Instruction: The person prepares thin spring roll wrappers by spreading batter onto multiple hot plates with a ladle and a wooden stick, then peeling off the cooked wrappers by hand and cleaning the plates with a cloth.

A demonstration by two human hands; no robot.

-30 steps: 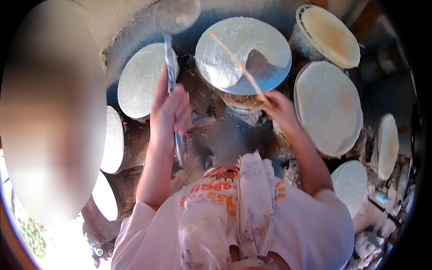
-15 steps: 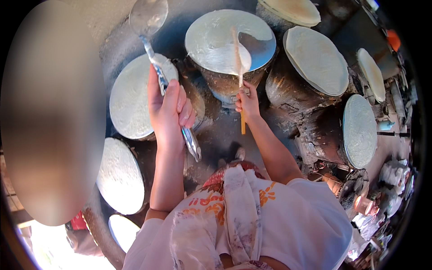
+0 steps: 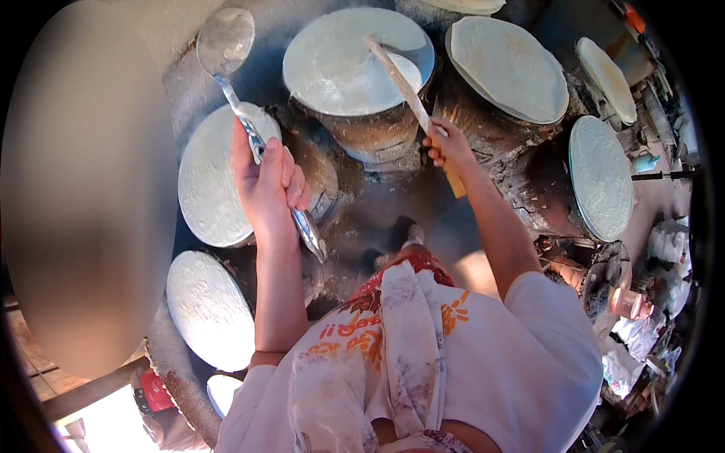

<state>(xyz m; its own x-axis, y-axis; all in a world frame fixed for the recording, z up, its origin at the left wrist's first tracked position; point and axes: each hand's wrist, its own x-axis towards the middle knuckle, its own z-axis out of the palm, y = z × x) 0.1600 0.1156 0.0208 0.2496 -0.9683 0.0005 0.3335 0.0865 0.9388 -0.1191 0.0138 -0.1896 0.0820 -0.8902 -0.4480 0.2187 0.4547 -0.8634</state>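
Note:
My left hand (image 3: pixel 268 185) is closed around the twisted metal handle of a ladle (image 3: pixel 226 41), raised beside the left griddle. My right hand (image 3: pixel 447 143) grips a long wooden spreader (image 3: pixel 404 87) by its yellow lower end. The spreader's far end lies over the round front griddle (image 3: pixel 332 106), which is coated with pale wet batter (image 3: pixel 332 53). A white rounded shape (image 3: pixel 404 72) shows against the stick; whether it belongs to the spreader or is batter, I cannot tell. Left of my left wrist stands another batter-covered griddle (image 3: pixel 215 181).
More round griddles ring me: one with a thin pale sheet (image 3: pixel 510 68), one at right (image 3: pixel 600 181) and one at lower left (image 3: pixel 208 309). They rest on dark, sooty drum-like stoves (image 3: pixel 536 177). A black rod (image 3: pixel 661 175) juts out at right, above plastic bags (image 3: pixel 668 241).
My right hand has moved right and the spreader now tilts left, with its tip over the front griddle. The bare blue-grey patch there looks smaller. My left hand still holds the ladle up.

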